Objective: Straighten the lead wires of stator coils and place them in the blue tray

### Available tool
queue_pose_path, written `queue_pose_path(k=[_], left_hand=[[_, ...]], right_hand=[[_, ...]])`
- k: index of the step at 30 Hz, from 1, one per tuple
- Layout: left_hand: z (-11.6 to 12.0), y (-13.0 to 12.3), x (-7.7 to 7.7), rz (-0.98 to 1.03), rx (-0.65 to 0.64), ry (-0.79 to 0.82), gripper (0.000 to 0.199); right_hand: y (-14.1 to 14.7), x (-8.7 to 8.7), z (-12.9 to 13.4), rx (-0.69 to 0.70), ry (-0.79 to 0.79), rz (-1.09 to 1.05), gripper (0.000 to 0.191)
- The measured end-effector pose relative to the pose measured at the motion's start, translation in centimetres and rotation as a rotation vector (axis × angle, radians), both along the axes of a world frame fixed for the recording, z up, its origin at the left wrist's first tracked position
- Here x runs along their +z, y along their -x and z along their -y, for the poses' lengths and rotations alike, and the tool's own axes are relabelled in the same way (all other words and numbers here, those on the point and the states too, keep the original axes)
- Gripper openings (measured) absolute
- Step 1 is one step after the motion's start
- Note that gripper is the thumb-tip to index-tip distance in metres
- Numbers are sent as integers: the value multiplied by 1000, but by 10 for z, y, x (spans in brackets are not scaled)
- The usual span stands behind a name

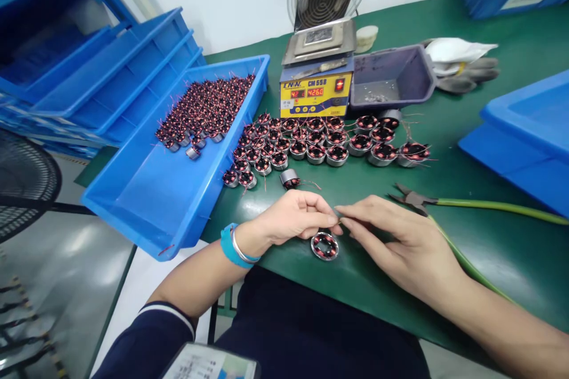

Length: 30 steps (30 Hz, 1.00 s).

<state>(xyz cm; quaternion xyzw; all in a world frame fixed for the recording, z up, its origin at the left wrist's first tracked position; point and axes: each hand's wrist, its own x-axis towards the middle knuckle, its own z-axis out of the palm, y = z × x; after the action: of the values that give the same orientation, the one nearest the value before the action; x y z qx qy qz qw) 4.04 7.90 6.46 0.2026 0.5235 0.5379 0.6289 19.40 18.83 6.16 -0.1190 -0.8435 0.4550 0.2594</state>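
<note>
A round metal ring wound with copper coils (325, 246) lies on the green table just below my fingertips. My left hand (306, 215), with a blue band at the wrist, is closed in a pinch above the ring, on something too small to make out. My right hand (391, 234) comes in from the right, its thumb and index finger nearly together beside the left fingertips. A thin wire end seems to show between the hands. Another coil ring (290, 179) rests on its side beyond my left hand.
Rows of coil rings (316, 154) stand before a yellow-blue device (313, 95). Left is a blue tray (155, 189) holding many coils. Green-handled cutters (418, 200) lie right, partly behind my right forearm. A purple bin (393, 77), gloves (464, 74) and blue bins (533, 124) stand farther back.
</note>
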Motion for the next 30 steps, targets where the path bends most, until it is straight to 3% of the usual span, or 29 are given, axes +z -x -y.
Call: queue_pose_path(k=[7, 11, 13, 18, 26, 30], left_hand=[[-1, -5, 6, -130, 5, 29, 21], [-1, -7, 7, -140, 17, 40, 16], [-1, -7, 7, -144, 21, 47, 15], [-2, -8, 10, -164, 9, 63, 17], [0, -10, 4, -166, 43, 12, 28], [1, -11, 1, -187, 65, -25, 23]], right_hand=[[-1, 5, 2, -39, 60, 92, 30], [-6, 4, -3, 7, 319, 165, 39], [-7, 1, -8, 4, 373, 171, 43], [-1, -4, -10, 34, 122, 121, 34], [-1, -1, -3, 37, 116, 149, 32], [-3, -6, -2, -89, 104, 100, 22]])
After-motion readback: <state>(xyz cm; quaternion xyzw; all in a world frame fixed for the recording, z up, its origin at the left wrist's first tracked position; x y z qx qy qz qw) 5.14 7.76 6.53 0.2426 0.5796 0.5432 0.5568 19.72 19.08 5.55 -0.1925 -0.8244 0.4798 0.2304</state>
